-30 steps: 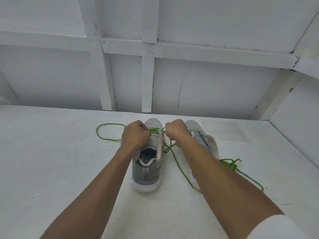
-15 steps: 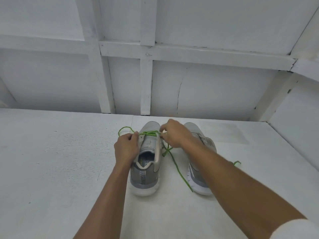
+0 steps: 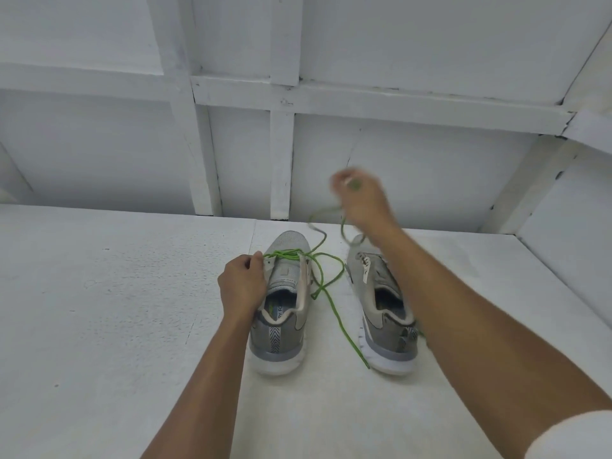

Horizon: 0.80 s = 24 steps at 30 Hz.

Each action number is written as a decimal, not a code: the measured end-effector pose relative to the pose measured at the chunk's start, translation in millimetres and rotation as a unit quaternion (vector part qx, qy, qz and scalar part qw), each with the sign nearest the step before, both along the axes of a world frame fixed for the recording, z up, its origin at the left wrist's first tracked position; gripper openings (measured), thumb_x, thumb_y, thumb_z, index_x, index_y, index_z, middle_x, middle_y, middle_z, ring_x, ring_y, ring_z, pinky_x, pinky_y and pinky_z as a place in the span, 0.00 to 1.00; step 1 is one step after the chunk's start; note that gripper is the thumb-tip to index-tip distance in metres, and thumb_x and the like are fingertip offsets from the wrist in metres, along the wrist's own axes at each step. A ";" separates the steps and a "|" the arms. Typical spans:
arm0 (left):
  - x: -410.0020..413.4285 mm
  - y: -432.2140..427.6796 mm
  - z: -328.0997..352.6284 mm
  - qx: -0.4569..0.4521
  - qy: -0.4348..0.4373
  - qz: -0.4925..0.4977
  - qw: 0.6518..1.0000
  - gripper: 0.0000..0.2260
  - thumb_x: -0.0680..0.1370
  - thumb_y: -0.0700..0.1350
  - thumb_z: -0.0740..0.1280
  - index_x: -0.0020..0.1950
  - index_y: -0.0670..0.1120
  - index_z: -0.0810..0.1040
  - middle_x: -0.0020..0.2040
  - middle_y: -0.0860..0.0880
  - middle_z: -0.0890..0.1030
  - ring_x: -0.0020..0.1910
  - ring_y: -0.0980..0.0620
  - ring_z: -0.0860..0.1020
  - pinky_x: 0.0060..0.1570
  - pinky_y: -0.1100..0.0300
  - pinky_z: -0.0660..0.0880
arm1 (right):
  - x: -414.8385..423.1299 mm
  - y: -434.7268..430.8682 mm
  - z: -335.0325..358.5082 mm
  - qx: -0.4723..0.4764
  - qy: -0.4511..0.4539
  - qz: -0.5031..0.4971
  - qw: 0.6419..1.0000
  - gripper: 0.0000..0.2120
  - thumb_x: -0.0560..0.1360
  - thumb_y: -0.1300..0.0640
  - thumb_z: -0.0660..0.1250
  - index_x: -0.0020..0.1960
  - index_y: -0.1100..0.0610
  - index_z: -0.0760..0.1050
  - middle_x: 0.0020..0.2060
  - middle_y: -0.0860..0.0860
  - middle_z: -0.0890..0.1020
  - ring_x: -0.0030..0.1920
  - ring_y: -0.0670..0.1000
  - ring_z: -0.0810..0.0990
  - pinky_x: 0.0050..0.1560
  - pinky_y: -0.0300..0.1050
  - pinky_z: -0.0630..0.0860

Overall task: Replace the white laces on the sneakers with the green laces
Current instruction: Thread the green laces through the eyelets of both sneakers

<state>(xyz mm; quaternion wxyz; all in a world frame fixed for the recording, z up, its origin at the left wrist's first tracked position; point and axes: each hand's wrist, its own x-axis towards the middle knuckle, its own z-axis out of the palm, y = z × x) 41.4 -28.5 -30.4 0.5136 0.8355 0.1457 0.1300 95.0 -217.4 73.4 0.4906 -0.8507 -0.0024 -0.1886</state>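
Up and to the right of the left sneaker [image 3: 281, 306], the right hand [image 3: 362, 198] was a blur with its fingers indistinct, and the green lace [image 3: 284, 252] it held was smeared there. The left hand [image 3: 241, 286] hid that sneaker's left flank. To the right of it, the right forearm [image 3: 480, 309] covered the outer side of the right sneaker [image 3: 381, 313]. Both forearms and a white sleeve [image 3: 573, 438] ran off the bottom edge. The insole print [image 3: 278, 311] was only partly readable.
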 end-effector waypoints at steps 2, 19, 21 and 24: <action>-0.1 -0.2 0.3 -0.004 0.001 0.002 1.000 0.20 0.82 0.50 0.59 0.35 0.40 0.74 0.31 0.48 0.75 0.38 0.45 0.72 0.38 0.55 0.63 | -8.4 13.2 -41.2 -0.299 0.108 0.100 0.943 0.12 0.78 0.50 0.66 0.61 0.47 0.77 0.51 0.50 0.80 0.48 0.51 0.79 0.47 0.44 0.75; 1.7 -0.2 -1.2 0.006 0.002 0.009 1.000 0.15 0.83 0.48 0.58 0.46 0.42 0.79 0.40 0.48 0.77 0.44 0.46 0.73 0.44 0.57 0.64 | -6.0 -2.9 -33.7 -0.180 0.163 -0.029 0.970 0.10 0.74 0.58 0.60 0.35 0.56 0.66 0.32 0.51 0.73 0.33 0.53 0.69 0.34 0.43 0.68; 3.3 -1.9 4.2 0.017 0.014 -0.017 1.000 0.13 0.82 0.47 0.59 0.48 0.43 0.79 0.43 0.47 0.80 0.46 0.46 0.75 0.45 0.58 0.66 | -7.8 -5.0 -30.1 -0.179 0.170 -0.018 0.969 0.09 0.73 0.57 0.61 0.35 0.57 0.67 0.32 0.52 0.73 0.33 0.54 0.69 0.35 0.44 0.67; 15.5 -7.8 20.9 0.068 0.020 -0.091 0.993 0.12 0.79 0.44 0.61 0.58 0.47 0.81 0.57 0.48 0.81 0.53 0.50 0.76 0.51 0.62 0.68 | -11.4 -8.4 -18.5 -0.190 0.198 0.017 0.962 0.04 0.71 0.58 0.63 0.38 0.56 0.72 0.37 0.57 0.78 0.36 0.52 0.71 0.37 0.43 0.68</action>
